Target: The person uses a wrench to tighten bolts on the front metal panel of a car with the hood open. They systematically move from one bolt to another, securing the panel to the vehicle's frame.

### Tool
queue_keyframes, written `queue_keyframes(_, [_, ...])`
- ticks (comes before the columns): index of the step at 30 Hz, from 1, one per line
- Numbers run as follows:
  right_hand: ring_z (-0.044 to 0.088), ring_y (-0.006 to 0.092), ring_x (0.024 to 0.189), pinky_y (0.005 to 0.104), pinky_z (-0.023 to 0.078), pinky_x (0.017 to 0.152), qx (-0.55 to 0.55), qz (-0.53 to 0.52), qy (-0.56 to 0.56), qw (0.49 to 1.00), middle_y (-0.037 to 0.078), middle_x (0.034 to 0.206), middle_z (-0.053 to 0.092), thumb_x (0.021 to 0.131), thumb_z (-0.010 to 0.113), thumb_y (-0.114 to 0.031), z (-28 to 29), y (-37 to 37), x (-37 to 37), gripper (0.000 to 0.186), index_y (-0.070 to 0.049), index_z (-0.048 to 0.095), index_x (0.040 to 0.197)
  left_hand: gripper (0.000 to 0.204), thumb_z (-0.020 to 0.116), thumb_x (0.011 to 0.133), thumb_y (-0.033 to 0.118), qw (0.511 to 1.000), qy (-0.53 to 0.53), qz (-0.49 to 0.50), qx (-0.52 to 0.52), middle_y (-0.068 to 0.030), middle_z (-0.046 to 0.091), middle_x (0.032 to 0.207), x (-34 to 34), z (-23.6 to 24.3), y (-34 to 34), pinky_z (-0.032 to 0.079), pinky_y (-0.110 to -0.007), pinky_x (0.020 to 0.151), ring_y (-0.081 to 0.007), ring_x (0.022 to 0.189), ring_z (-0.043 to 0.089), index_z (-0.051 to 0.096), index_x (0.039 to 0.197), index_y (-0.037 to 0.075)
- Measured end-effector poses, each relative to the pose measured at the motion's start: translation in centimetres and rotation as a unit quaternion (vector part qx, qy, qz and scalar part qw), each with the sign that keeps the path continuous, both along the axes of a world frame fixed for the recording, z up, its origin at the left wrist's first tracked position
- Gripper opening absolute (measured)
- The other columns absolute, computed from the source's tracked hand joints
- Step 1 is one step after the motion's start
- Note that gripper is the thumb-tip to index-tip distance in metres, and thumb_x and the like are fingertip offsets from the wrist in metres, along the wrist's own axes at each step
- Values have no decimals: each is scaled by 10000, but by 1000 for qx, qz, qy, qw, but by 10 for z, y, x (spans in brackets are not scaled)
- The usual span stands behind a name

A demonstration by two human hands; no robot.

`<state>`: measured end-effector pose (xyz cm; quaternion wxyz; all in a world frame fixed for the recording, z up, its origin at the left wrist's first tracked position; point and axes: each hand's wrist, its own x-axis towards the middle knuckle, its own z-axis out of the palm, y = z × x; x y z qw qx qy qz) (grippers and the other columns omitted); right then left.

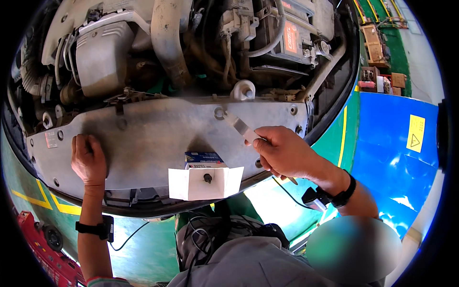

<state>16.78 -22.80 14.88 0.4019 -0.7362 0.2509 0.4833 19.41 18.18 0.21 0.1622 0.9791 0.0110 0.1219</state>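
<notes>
A flat silvery pry tool (242, 127) is in my right hand (283, 152), its far tip against or just beside a round hole or fastener seat (219, 113) in the grey cover panel (148, 143). The tool's other end pokes out below my fingers. My left hand (89, 160) rests on the panel's left part, its fingers curled in and nothing visible in them. Between my hands, near the panel's front edge, sits a small blue and white cardboard box (204, 189) with its flaps spread. One small black plastic clip (207, 178) lies inside it.
Beyond the panel lies the engine bay, with a grey engine cover (103, 57), a wide pipe (167, 43) and a battery (289, 40). A blue sheet-covered surface (387, 143) is at right. A red wheeled machine (45, 244) stands lower left. Black cables hang near my body.
</notes>
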Motion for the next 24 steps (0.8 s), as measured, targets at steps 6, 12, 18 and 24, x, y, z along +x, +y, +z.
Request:
queue_keyframes(6, [556,141,462,328,459,411,6,35,33,999,68,635,579,1019,418,-165,7,1,21,287,29,602,1126,120,581,957,145,1000,-4,0,21,-100,585,844,1,0,2,483,-428,619,-357,733,610,553,861,78])
queue_keyframes(12, [517,154,409,343,424,369,32,2,13,999,68,614,549,1017,427,-153,-6,-6,9,269,40,596,1098,121,573,960,143,1000,-10,-2,22,-101,580,845,2,-4,-2,479,-429,613,-356,723,607,541,863,77])
queue_keyframes(18, [485,101,411,292,413,379,13,35,85,996,42,636,527,1050,416,-224,6,5,40,335,26,597,1180,119,564,964,153,999,-10,9,40,-94,580,854,1,-3,-4,480,-427,617,-352,725,604,542,871,82])
queue_keyframes(24, [493,156,415,340,410,355,43,-90,80,992,47,602,497,1010,441,-196,-3,10,19,307,57,569,1129,114,560,967,164,999,8,8,46,-90,578,863,1,-3,-3,480,-432,620,-347,745,606,540,882,91])
